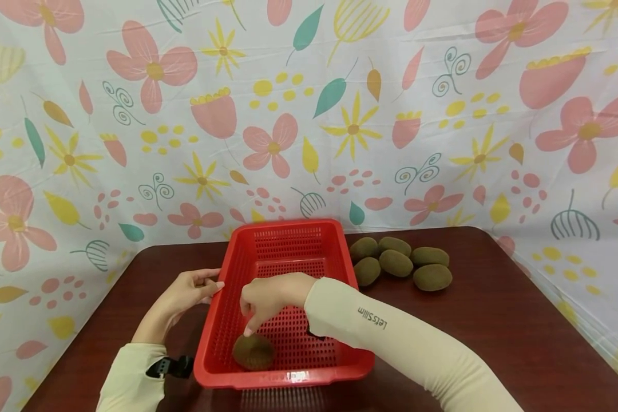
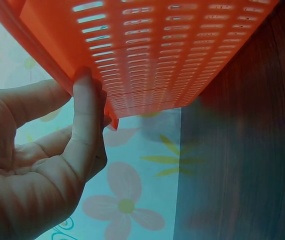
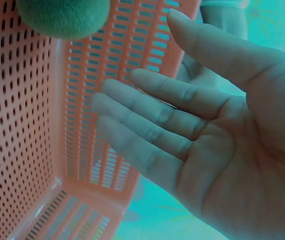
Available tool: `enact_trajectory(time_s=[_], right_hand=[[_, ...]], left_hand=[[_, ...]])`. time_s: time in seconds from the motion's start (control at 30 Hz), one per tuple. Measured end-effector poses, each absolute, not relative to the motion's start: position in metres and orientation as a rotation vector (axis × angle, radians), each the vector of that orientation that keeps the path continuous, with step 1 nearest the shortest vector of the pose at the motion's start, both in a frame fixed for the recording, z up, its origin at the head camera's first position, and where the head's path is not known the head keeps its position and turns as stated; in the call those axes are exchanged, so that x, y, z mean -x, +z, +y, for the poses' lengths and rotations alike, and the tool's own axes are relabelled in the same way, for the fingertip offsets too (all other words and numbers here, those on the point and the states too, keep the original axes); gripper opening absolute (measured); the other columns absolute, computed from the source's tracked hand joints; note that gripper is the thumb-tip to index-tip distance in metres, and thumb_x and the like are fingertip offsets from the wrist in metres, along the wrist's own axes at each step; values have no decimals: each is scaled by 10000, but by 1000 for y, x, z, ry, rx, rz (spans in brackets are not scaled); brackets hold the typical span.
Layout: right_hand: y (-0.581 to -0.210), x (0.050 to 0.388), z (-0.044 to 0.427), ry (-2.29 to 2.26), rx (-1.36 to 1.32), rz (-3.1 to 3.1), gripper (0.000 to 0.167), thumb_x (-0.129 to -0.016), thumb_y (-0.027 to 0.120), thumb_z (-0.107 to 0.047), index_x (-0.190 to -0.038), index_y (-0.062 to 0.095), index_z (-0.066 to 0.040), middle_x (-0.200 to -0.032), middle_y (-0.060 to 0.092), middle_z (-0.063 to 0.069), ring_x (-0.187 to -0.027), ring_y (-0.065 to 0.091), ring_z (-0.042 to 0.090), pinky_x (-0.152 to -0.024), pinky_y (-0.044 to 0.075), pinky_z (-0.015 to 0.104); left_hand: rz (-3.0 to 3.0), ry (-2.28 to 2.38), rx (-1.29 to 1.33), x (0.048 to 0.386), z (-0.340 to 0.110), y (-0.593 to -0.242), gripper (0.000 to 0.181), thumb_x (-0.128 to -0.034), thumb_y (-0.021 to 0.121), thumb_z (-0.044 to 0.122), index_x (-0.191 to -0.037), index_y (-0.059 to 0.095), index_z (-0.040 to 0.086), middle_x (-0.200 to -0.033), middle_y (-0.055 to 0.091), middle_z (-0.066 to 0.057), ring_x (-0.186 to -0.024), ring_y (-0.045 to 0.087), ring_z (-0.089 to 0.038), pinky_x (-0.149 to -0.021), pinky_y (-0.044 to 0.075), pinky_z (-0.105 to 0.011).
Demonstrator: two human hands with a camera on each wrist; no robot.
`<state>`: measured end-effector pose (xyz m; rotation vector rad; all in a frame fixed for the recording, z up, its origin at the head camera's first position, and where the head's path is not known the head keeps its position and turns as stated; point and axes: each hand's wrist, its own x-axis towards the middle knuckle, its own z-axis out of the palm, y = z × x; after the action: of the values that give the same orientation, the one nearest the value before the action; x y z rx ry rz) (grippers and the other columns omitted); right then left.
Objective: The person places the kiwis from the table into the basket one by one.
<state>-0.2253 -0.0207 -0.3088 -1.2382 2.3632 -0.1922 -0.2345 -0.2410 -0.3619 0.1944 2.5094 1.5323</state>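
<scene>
A red plastic basket with slotted walls stands on the table. My left hand pinches its left rim between thumb and fingers; the left wrist view shows the fingers against the outside of the basket wall. One brown fuzzy kiwi lies in the basket's near left corner. Above it, inside the basket, is my right hand, holding nothing. In the right wrist view its fingers are extended and apart from the kiwi.
Several more kiwis lie in a cluster on the table just right of the basket. The dark reddish-brown table extends to both sides. Behind it hangs a white cloth printed with flowers and leaves.
</scene>
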Motion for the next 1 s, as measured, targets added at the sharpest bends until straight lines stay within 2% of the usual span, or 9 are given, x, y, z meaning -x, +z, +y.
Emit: enact_trajectory(time_s=[0.13, 0.33, 0.53, 0.77, 1.0], right_hand=[[-302, 230, -11, -249, 1259, 2361, 377, -880, 710, -314, -1169, 686, -73, -1096, 687, 9, -923, 634, 45, -773, 514, 188], [-291, 237, 5, -335, 1282, 2395, 344, -889, 703, -284, -1160, 688, -72, -1056, 686, -4, -921, 614, 39, -794, 501, 180], [-281, 241, 24, -437, 1240, 2430, 379, -901, 689, -281, -1215, 655, -72, -1100, 672, 0, -966, 606, 59, -836, 493, 194], [-272, 251, 57, -607, 1277, 2491, 388, -912, 675, -264, -1249, 633, -76, -1152, 664, 6, -1049, 619, 146, -917, 494, 292], [-272, 262, 94, -786, 1231, 2552, 396, -919, 666, -244, -1262, 615, -52, -1191, 647, 41, -1060, 615, 160, -939, 496, 351]], left_hand=[[2500, 1538, -195, 235, -241, -363, 548, -944, 623, 179, -1384, 435, -88, -995, 666, -157, -822, 688, -276, -826, 548, -461], [2489, 1543, -183, 234, -241, -363, 564, -953, 613, 193, -1403, 412, -82, -1056, 659, -166, -847, 686, -269, -847, 536, -476], [2477, 1570, -214, 234, -242, -364, 539, -954, 610, 176, -1393, 430, -80, -963, 646, -144, -808, 677, -265, -802, 559, -431], [2448, 1599, -232, 233, -243, -365, 545, -958, 605, 178, -1399, 418, -82, -947, 636, -144, -804, 676, -268, -810, 556, -434], [2431, 1620, -237, 234, -243, -367, 546, -960, 603, 179, -1406, 413, -74, -926, 629, -139, -796, 673, -267, -818, 553, -436]])
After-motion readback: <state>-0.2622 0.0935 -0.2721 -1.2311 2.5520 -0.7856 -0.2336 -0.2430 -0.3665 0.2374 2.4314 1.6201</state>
